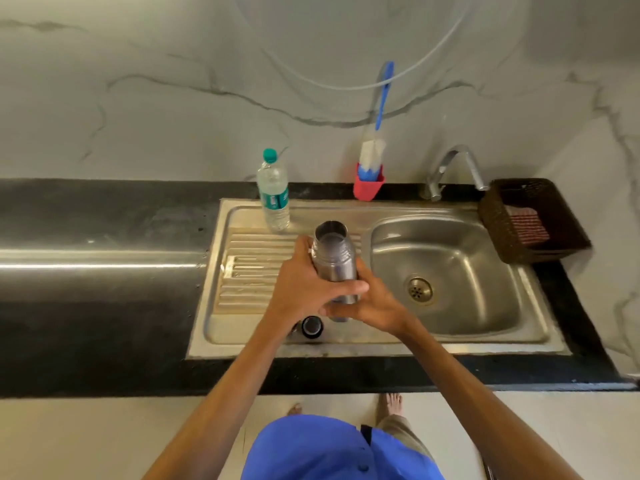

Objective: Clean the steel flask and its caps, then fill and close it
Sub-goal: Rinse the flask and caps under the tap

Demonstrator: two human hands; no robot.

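Both hands hold the steel flask (334, 261) upright over the sink's drainboard (249, 268), its mouth open and one dark cap (312, 327) lying on the steel at about 7 o'clock of it. This looks like an early step: the flask is uncapped and not yet scrubbed. The left hand (304, 282) wraps the body, thumb across the front; the right hand (372, 303) curls round the base. Next comes the bottle brush (372, 157) at 1 o'clock, which calls for freeing one hand.
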